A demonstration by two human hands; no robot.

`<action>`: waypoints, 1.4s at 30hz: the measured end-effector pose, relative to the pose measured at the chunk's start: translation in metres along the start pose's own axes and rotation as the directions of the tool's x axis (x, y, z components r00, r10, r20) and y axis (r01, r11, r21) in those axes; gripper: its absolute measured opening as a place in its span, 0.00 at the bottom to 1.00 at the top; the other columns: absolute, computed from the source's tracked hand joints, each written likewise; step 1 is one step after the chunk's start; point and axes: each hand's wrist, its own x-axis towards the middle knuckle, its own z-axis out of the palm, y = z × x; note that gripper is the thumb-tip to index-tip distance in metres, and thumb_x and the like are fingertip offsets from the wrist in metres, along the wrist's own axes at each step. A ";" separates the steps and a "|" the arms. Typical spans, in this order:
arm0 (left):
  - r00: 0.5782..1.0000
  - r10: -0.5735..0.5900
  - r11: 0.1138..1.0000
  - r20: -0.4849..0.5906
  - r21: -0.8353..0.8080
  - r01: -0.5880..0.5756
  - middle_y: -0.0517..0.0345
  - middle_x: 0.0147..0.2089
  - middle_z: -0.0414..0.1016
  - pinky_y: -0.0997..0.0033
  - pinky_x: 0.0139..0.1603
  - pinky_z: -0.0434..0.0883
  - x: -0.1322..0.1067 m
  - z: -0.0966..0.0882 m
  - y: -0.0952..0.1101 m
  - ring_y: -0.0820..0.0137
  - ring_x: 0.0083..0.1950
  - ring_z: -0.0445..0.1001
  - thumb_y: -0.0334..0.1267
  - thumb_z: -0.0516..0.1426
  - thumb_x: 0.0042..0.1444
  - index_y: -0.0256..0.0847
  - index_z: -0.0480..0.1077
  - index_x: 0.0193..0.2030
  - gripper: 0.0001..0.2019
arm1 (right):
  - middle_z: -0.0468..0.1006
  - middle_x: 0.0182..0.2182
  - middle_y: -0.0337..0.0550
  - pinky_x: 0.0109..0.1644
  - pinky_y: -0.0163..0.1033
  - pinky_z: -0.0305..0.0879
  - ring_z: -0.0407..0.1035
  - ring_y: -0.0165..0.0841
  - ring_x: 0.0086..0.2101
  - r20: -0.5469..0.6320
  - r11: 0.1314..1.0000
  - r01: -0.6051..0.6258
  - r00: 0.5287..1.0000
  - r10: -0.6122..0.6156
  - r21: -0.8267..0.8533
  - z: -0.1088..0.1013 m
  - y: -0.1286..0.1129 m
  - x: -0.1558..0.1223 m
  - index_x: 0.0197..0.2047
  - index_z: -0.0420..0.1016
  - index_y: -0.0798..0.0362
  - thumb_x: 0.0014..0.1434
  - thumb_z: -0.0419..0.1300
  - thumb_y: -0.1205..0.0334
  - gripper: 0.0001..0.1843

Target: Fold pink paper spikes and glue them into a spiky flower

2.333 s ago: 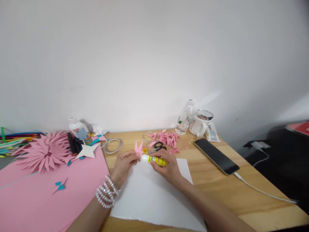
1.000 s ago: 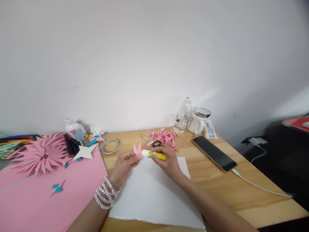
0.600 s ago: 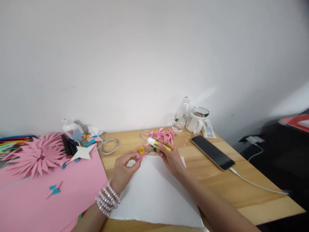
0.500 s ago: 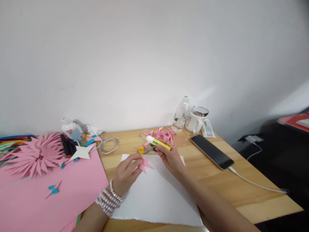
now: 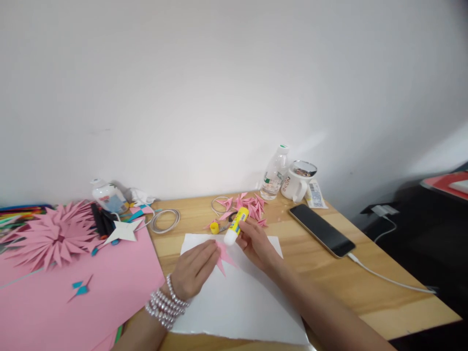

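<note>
My right hand [image 5: 255, 242] grips a yellow glue stick [image 5: 239, 221] and holds it tilted, with its white end pointing down toward a pink paper piece [image 5: 224, 257]. That pink piece has pointed tips and lies over a white sheet [image 5: 237, 302]. My left hand [image 5: 195, 269], with pearl bracelets on its wrist, has its fingers closed together on the piece's left edge and covers part of it. Behind the hands stands a small yellow cap [image 5: 214, 227], beside scissors [image 5: 224, 226] partly hidden by the glue stick. A heap of pink folded pieces [image 5: 258, 207] sits farther back.
To the right are a phone [image 5: 321, 229] on a white cable, a mug [image 5: 297, 183] and a water bottle [image 5: 274, 175]. At left, a large pink paper flower [image 5: 58, 236] and a white paper star [image 5: 125, 230] rest on pink sheets [image 5: 120, 287]. A coiled cable [image 5: 165, 222] lies nearby.
My right hand has swung the glue stick round, so its white end now points down near the pink piece. My left hand has lowered that piece onto the white sheet.
</note>
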 end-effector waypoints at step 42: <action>0.946 0.313 0.905 0.090 0.274 -0.325 0.46 0.42 0.76 0.63 0.48 0.72 0.018 -0.013 0.023 0.63 0.51 0.69 0.24 0.44 0.57 0.30 0.68 0.45 0.15 | 0.59 0.16 0.29 0.16 0.27 0.46 0.51 0.20 0.15 -0.116 0.942 0.193 0.966 -0.232 -0.273 -0.001 -0.004 0.000 0.29 0.64 0.53 0.49 0.60 0.54 0.12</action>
